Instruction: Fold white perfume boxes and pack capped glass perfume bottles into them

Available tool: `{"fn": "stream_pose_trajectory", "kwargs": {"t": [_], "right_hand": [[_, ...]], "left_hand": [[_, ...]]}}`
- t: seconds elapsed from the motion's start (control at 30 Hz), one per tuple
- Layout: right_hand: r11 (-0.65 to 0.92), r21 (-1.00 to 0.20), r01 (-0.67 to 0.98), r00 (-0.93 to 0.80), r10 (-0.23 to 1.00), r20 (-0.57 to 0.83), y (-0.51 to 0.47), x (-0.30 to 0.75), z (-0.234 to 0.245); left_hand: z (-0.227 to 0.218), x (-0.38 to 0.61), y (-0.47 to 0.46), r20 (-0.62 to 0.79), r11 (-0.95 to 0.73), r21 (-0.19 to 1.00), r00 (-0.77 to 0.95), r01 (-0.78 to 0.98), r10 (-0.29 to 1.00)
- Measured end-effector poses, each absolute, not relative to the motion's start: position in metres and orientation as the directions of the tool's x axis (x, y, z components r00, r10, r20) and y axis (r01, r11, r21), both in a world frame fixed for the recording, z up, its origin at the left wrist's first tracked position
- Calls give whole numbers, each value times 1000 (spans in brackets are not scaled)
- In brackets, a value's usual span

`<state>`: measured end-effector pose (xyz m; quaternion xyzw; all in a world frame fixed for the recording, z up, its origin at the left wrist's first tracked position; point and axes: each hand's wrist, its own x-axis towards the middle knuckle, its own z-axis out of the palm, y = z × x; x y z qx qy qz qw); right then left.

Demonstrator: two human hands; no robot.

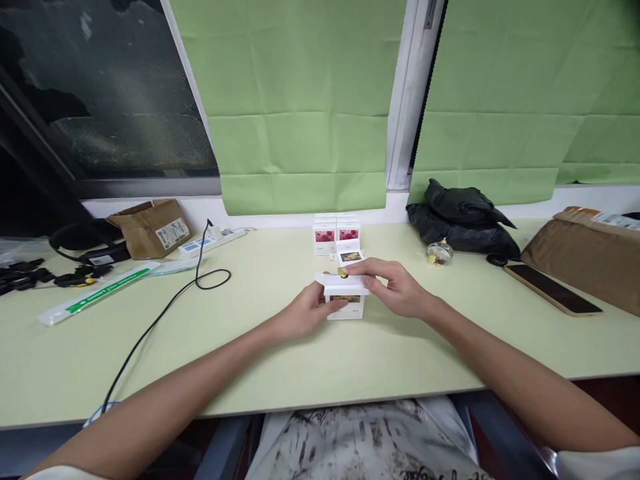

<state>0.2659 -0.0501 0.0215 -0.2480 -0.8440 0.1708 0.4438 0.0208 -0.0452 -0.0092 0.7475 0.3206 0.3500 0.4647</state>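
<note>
My left hand (305, 312) is wrapped round a small white box (353, 311), with the thumb across its front over a printed picture. The box stands upright on the table, its white top flap (345, 285) folded out toward me. From the right, my right hand (395, 287) reaches over the top, fingers closed. Its index fingertip meets a small yellow-green item (342, 272) at the opening; its exact kind is too small to tell. Close behind is a white panel with a golden picture (350, 256); whether it belongs to the same box I cannot tell.
White boxes with pink pictures (336, 233) stand at the back. To the left lie a black cable (165, 310), a power strip (213, 241), an opened cardboard box (150, 230) and a green-white packet (100, 293). A black bag (457, 223), phone (553, 289) and carton (585, 253) occupy the right.
</note>
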Motion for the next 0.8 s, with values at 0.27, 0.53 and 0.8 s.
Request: {"fn": "stream_pose_trajectory", "kwargs": {"t": [0.27, 0.53, 0.8], "right_hand": [[800, -568, 192, -539, 570, 621, -49, 263, 23], [718, -682, 140, -552, 629, 548, -51, 260, 25], [741, -650, 170, -506, 631, 588, -51, 256, 20]], "left_hand": [[-8, 20, -46, 222, -372, 909, 537, 188, 814], [-9, 20, -45, 227, -373, 909, 531, 186, 816], [-3, 16, -45, 260, -465, 848, 565, 254, 783]]}}
